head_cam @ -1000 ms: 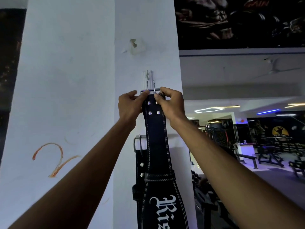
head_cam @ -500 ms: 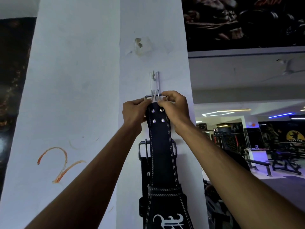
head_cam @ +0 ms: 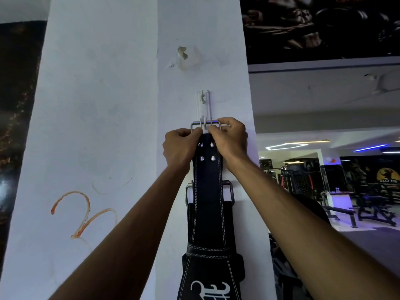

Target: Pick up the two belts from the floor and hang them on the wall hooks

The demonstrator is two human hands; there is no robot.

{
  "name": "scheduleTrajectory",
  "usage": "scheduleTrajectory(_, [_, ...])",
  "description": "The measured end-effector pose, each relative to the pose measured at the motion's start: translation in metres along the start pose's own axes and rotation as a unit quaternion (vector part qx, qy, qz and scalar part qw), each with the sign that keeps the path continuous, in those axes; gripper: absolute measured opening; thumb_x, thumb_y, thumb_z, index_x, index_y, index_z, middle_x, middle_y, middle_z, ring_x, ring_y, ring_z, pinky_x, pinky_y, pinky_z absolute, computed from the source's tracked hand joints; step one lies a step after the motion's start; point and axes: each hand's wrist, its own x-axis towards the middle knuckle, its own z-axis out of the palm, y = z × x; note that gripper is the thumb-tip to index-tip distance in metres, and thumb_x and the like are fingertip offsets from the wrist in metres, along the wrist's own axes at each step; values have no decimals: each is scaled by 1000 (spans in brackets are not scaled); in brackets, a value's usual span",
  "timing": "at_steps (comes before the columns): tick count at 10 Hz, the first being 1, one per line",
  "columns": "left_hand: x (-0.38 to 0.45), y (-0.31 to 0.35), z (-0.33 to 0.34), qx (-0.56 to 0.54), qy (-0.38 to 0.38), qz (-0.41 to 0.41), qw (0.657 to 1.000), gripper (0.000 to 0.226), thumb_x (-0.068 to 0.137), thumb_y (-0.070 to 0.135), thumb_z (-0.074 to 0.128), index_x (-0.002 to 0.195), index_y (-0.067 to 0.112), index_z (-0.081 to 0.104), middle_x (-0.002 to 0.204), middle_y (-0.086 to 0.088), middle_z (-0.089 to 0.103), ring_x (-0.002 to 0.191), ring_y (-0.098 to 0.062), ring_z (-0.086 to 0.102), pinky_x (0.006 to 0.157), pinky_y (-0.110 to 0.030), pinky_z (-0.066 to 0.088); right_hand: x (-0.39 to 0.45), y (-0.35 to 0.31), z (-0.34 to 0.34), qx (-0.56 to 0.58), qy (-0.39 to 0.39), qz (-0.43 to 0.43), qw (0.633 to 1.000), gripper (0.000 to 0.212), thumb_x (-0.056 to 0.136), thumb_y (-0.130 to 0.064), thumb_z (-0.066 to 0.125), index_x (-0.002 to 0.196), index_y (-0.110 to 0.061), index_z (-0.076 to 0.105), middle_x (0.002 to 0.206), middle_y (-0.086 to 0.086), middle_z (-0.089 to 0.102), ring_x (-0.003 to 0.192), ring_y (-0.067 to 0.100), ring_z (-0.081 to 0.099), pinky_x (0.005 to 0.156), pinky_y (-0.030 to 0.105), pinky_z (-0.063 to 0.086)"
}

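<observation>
A black leather belt (head_cam: pixel 208 191) with white stitching and white lettering hangs down the white pillar. Its metal buckle (head_cam: pixel 205 124) sits at the wall hook (head_cam: pixel 203 105), with the hook's lower prongs crossing the buckle bar. My left hand (head_cam: pixel 179 148) grips the belt's top at the left of the buckle. My right hand (head_cam: pixel 229 139) grips it at the right. Behind this belt hangs a second black belt (head_cam: pixel 190 217), whose own buckle (head_cam: pixel 188 195) shows on both sides; what it hangs from is hidden.
The white pillar (head_cam: pixel 108 126) has an orange scrawl (head_cam: pixel 82 213) at lower left and a chipped patch (head_cam: pixel 184 57) above the hook. To the right lies a gym room with benches and machines (head_cam: pixel 357 202). A dark poster (head_cam: pixel 320 24) fills the upper right.
Both hands have lowered the belt's buckle a little along the hook, and the buckle bar now rests at the hook's lower prongs. The view has shifted slightly.
</observation>
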Motion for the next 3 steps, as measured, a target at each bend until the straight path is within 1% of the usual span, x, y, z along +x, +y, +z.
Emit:
scheduleTrajectory(1, [-2, -1, 0, 1, -6, 4, 1000, 26, 72, 43, 68, 76, 19, 76, 67, 6, 72, 69, -18, 68, 87, -51, 62, -2, 2, -1, -3, -1, -17, 1000, 30, 80, -32, 70, 108, -24, 67, 89, -6, 74, 82, 14, 70, 85, 39, 57])
scheduleTrajectory(2, [-8, -6, -1, -22, -24, -4, 999, 39, 70, 58, 68, 93, 28, 75, 91, 7, 79, 89, -18, 75, 92, -53, 60, -8, 5, -8, -21, -5, -53, 998, 35, 88, -34, 65, 121, -20, 64, 94, -9, 68, 78, 0, 65, 85, 30, 56])
scheduleTrajectory(3, [-9, -17, -7, -34, -6, 8, 999, 59, 68, 72, 65, 111, 31, 69, 112, 8, 73, 103, -18, 72, 95, -51, 58, -17, 10, -10, -58, 27, -115, 991, 35, 94, -30, 55, 126, -17, 61, 109, -4, 67, 82, 0, 66, 81, 28, 57])
